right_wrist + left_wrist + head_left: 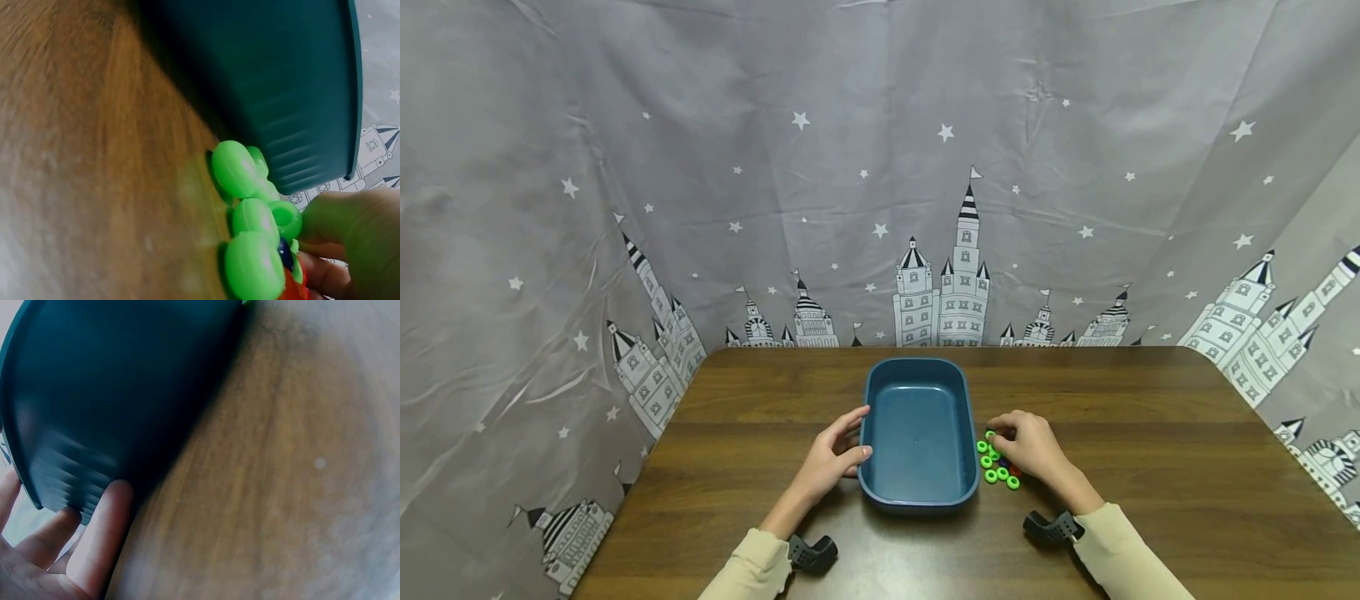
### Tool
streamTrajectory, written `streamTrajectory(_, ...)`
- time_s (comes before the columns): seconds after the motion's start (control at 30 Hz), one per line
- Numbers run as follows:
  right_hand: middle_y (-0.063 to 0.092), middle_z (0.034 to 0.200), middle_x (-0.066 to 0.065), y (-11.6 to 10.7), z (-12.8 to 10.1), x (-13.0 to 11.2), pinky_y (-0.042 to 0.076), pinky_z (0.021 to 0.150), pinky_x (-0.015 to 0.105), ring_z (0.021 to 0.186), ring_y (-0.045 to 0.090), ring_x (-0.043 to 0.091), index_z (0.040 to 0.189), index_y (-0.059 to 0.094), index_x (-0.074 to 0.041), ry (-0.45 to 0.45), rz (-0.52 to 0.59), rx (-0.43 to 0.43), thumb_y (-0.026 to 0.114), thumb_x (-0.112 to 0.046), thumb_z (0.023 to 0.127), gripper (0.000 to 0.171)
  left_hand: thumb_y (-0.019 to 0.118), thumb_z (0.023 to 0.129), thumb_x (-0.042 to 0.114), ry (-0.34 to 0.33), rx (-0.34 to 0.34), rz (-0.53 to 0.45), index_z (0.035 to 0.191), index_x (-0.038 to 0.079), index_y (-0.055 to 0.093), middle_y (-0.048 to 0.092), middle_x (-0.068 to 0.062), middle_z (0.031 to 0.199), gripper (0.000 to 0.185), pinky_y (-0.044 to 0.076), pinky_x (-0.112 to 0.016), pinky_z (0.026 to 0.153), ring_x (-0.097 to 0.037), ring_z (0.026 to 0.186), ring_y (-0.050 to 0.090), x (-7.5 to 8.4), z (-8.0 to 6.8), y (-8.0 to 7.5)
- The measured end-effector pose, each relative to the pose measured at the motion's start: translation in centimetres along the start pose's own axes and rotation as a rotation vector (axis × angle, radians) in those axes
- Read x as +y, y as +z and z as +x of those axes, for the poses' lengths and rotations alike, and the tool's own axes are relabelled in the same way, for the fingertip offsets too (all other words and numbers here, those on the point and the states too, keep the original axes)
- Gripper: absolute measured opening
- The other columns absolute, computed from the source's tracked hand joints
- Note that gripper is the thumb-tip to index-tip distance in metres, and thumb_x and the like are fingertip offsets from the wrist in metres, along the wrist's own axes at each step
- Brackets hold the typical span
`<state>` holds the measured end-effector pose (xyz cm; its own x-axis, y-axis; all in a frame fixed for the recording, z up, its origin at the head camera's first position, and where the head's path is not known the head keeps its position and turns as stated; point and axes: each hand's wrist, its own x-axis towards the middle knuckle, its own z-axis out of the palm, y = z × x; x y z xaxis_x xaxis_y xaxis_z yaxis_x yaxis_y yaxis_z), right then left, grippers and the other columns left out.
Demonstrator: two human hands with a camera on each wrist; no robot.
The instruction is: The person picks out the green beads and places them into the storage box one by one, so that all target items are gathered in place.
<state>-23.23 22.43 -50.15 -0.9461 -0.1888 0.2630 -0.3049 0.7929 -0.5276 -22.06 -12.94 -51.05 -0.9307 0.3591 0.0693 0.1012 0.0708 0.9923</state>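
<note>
Watching from my end, I judge the main risk to be scatter: the green rings [997, 467] lie loose on the desk [1150, 433], and a hasty drag of my right hand [1033, 446] could send them rolling. They sit in a cluster just beside the right wall of the blue tray [917, 492], under my fingertips. That grip is curled over the cluster, but I cannot tell whether it pinches one. My left hand [833, 457] rests against the tray's left wall, fingers straight.
</note>
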Motion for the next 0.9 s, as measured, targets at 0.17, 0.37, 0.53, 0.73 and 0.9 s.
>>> streamTrajectory(0.17, 0.072, 0.086, 0.002, 0.26, 0.03, -0.32, 0.049, 0.072, 0.031, 0.077, 0.059, 0.011, 0.097, 0.08, -0.008, 0.06, 0.01, 0.003, 0.07, -0.009, 0.083, 0.018, 0.064, 0.096, 0.009, -0.002, 0.001, -0.004, 0.155, 0.006, 0.039, 0.037, -0.037, 0.155, 0.064, 0.064, -0.039, 0.076, -0.053, 0.132, 0.053, 0.04, -0.05, -0.02)
streamTrajectory(0.37, 0.072, 0.084, 0.001, 0.31, 0.21, -0.66, 0.049, 0.077, 0.036, 0.077, 0.06, 0.013, 0.094, 0.08, -0.009, 0.098, -0.004, 0.026, 0.07, -0.01, 0.082, 0.016, 0.063, 0.096, 0.009, 0.0, -0.003, -0.015, 0.155, 0.005, 0.039, 0.037, -0.037, 0.155, 0.064, 0.064, -0.04, 0.076, -0.053, 0.132, 0.053, 0.0, 0.03, 0.01)
streamTrajectory(0.53, 0.075, 0.089, 0.005, 0.32, 0.26, -0.57, 0.051, 0.08, 0.043, 0.081, 0.066, 0.018, 0.095, 0.08, -0.009, 0.092, 0.002, 0.035, 0.072, -0.012, 0.086, 0.013, 0.063, 0.096, 0.008, 0.006, -0.004, -0.018, 0.155, 0.005, 0.038, 0.037, -0.037, 0.155, 0.064, 0.064, -0.039, 0.076, -0.053, 0.132, 0.053, -0.04, 0.06, 0.06)
streamTrajectory(0.73, 0.075, 0.094, 0.007, 0.0, 0.17, -0.13, 0.051, 0.074, 0.034, 0.08, 0.064, 0.016, 0.1, 0.08, -0.007, 0.066, 0.035, 0.001, 0.068, -0.006, 0.085, 0.019, 0.063, 0.096, 0.008, 0.007, -0.004, -0.019, 0.155, 0.005, 0.038, 0.037, -0.036, 0.155, 0.064, 0.064, -0.039, 0.076, -0.053, 0.132, 0.053, -0.04, 0.08, 0.05)
streamTrajectory(0.9, 0.072, 0.088, 0.003, -0.01, 0.18, 0.17, 0.046, 0.071, 0.03, 0.076, 0.058, 0.01, 0.101, 0.08, -0.007, 0.017, -0.01, -0.029, 0.07, -0.006, 0.081, 0.023, 0.062, 0.096, 0.007, 0.007, -0.002, -0.016, 0.155, 0.004, 0.038, 0.037, -0.037, 0.155, 0.064, 0.064, -0.039, 0.076, -0.053, 0.132, 0.053, 0.01, 0.0, 0.06)
